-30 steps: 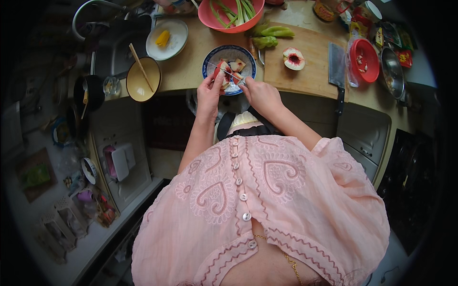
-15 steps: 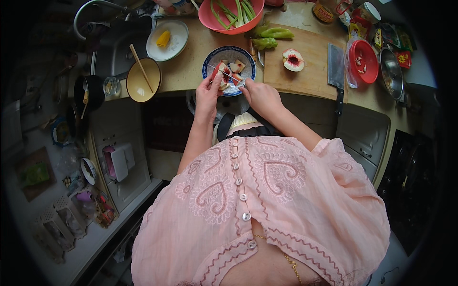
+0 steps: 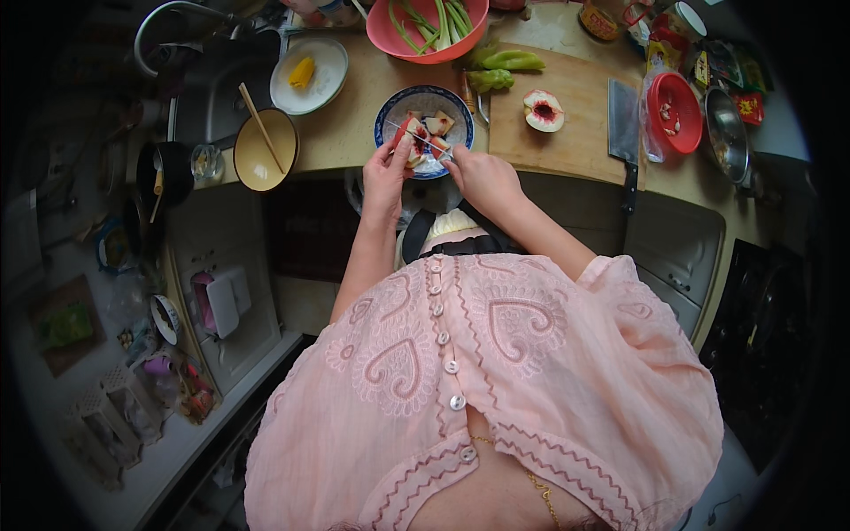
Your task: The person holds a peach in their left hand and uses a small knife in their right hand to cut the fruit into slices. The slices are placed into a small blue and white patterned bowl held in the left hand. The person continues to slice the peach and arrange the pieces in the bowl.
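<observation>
My left hand (image 3: 383, 181) is closed around a red-skinned piece of peach (image 3: 410, 152) over the near side of a blue-and-white bowl (image 3: 382, 118). Closed on a small knife, my right hand (image 3: 487, 183) is level with it on the right. The thin knife blade (image 3: 433, 143) points up and left, lying across the peach piece; how deep it has cut cannot be made out. Pale peach chunks (image 3: 438, 122) lie in the bowl. To the right, a halved peach (image 3: 544, 112) rests cut side up on a wooden cutting board (image 3: 567, 152), its dark red centre showing.
A cleaver (image 3: 623, 128) lies at the board's right edge beside a red basket (image 3: 675, 113). Green peppers (image 3: 513, 60) and a pink bowl of green stalks (image 3: 428, 53) stand farther back. On the left are a yellow bowl with chopsticks (image 3: 264, 164), a white bowl (image 3: 329, 88) and the sink (image 3: 221, 93).
</observation>
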Demonstrator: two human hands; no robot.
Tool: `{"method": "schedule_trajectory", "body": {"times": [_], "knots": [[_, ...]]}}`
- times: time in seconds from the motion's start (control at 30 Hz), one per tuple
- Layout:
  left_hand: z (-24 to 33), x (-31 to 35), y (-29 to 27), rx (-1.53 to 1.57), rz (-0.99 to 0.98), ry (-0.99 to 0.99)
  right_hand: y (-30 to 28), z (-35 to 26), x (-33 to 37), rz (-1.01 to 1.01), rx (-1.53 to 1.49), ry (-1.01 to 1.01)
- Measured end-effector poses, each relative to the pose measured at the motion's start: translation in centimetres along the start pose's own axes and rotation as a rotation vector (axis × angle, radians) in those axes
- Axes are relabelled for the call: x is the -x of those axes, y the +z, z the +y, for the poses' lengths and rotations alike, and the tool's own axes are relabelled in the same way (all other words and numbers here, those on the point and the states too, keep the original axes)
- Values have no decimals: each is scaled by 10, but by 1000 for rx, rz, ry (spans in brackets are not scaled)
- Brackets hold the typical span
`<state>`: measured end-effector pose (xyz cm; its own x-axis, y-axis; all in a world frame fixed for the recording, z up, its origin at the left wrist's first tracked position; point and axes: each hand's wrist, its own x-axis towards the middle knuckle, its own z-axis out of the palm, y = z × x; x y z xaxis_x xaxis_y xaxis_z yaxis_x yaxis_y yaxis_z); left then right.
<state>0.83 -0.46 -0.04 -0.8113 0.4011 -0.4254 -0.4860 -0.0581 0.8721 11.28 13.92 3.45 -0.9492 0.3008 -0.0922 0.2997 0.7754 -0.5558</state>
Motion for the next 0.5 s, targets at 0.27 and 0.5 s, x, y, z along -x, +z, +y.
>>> {"method": "schedule_trajectory", "body": {"times": [0.27, 0.5], "knots": [[4, 1, 2, -59, -46, 1, 0, -1, -2, -7, -13, 14], [2, 3, 4, -34, -67, -10, 2, 1, -1, -5, -14, 24]]}}
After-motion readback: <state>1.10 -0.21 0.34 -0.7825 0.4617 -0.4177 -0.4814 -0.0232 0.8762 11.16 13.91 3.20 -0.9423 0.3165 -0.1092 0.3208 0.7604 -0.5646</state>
